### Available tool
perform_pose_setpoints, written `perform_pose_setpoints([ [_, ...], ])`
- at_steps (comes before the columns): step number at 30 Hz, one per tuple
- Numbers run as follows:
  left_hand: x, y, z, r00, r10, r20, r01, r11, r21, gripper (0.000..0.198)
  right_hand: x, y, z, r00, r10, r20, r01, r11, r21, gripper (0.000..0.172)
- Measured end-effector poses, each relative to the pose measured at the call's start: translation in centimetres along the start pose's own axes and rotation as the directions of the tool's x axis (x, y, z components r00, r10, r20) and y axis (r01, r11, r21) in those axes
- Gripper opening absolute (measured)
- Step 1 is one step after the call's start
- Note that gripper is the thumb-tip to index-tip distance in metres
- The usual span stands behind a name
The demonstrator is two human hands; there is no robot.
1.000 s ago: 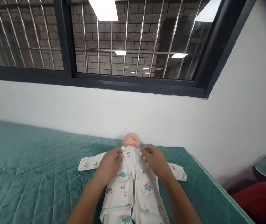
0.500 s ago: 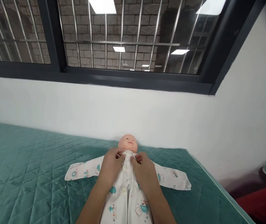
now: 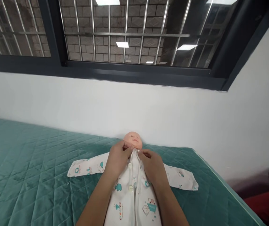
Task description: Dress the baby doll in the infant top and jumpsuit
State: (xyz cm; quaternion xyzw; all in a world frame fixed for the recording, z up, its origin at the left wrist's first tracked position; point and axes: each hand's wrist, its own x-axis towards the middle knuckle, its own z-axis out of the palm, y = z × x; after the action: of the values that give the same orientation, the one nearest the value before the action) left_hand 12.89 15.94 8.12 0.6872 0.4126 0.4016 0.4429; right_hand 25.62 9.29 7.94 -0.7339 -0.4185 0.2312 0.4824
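Observation:
A baby doll (image 3: 133, 139) lies on its back with its head toward the wall. It wears a white printed romper (image 3: 119, 204) with teal and red pictures, buttons down the front and both sleeves spread sideways. My left hand (image 3: 119, 156) pinches the collar edge on the left, just below the doll's chin. Opposite it, my right hand (image 3: 152, 163) grips the other collar edge between thumb and fingers. The two front edges lie close together at the neck and part slightly lower down. A button (image 3: 131, 188) shows on the left edge.
A green quilted bedspread (image 3: 40, 169) lies under the doll, its piped edge running down the right side. Behind stands a white wall (image 3: 96, 103) below a dark-framed window (image 3: 139, 73) with metal bars. Something red (image 3: 266, 205) sits beyond the bed at lower right.
Both hands have moved slightly up at the collar, and the collar edges are drawn closer together under the chin. The whole view has shifted a little.

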Motion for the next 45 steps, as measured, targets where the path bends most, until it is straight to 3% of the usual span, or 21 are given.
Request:
perform_pose_setpoints([
  [4,-0.2,-0.2,0.5,1.0,0.013,0.0,-0.013,0.999,-0.053,0.014,-0.1,-0.3,0.1,1.0,-0.021,0.019,0.016,0.973,0.23,0.027],
  [12,-0.8,-0.4,0.1,0.998,0.053,0.046,-0.052,0.999,-0.012,0.013,-0.5,-0.3,0.8,0.984,-0.148,0.1,0.124,0.969,0.215,0.025],
  [24,-1.0,-1.0,-0.2,0.992,0.097,0.075,-0.105,0.988,0.111,0.009,-0.1,1.1,0.4,0.957,-0.187,0.222,0.126,0.956,0.264,0.021],
  [29,-1.2,-1.1,-0.4,0.973,0.184,0.14,-0.197,0.976,0.092,0.015,-0.3,0.5,0.2,0.962,-0.133,0.239,0.089,0.979,0.184,0.026],
  [37,-1.3,-1.3,-0.5,0.976,0.152,0.155,-0.157,0.987,0.021,0.024,-0.3,0.7,0.6,0.963,-0.133,0.235,0.137,0.991,-0.001,0.025],
  [45,-1.2,-1.5,-0.6,0.978,0.121,0.168,-0.12,0.993,-0.014,0.025,-1.2,-0.7,0.2,0.951,-0.164,0.261,0.208,0.966,-0.151,0.024],
])
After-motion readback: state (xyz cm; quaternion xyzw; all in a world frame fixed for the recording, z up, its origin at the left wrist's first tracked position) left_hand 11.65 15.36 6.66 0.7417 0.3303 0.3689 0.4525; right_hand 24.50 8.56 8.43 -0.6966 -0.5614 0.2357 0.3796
